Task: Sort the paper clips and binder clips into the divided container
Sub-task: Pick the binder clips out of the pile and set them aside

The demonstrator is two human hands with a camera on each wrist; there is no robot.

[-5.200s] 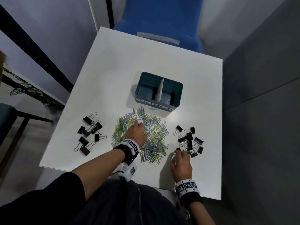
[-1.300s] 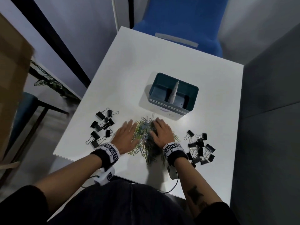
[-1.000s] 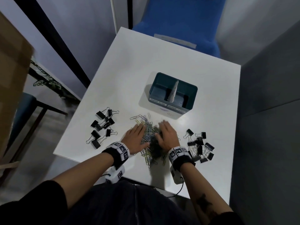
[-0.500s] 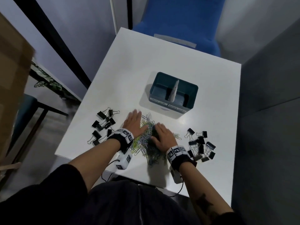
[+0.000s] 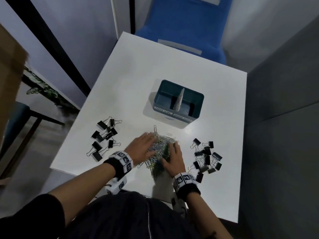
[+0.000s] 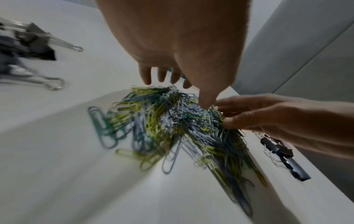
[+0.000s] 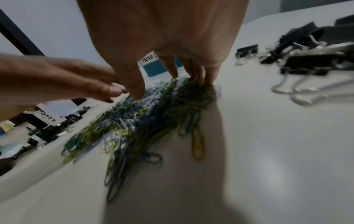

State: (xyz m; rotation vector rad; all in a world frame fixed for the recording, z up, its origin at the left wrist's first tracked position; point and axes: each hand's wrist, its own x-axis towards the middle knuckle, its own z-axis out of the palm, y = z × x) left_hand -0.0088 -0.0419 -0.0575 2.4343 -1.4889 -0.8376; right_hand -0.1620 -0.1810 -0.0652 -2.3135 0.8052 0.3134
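Note:
A heap of coloured paper clips (image 5: 159, 150) lies on the white table (image 5: 155, 69) in front of the teal divided container (image 5: 179, 104), whose two labelled compartments look empty. My left hand (image 5: 143, 147) presses the heap's left side with straight fingers, and its thumb touches the clips (image 6: 172, 124). My right hand (image 5: 172, 159) presses the right side, fingers straight down into the clips (image 7: 153, 109). Neither hand holds anything. Black binder clips lie in a left group (image 5: 105, 137) and a right group (image 5: 205, 157).
A blue chair (image 5: 186, 28) stands beyond the table's far edge. A grey partition (image 5: 283, 118) runs along the right side. The table's near edge is just under my wrists. A white divider stands in the middle of the container.
Both hands have drawn a little toward me and closer together, squeezing the paper clips into a narrower, taller heap. The binder clips and the container have not moved.

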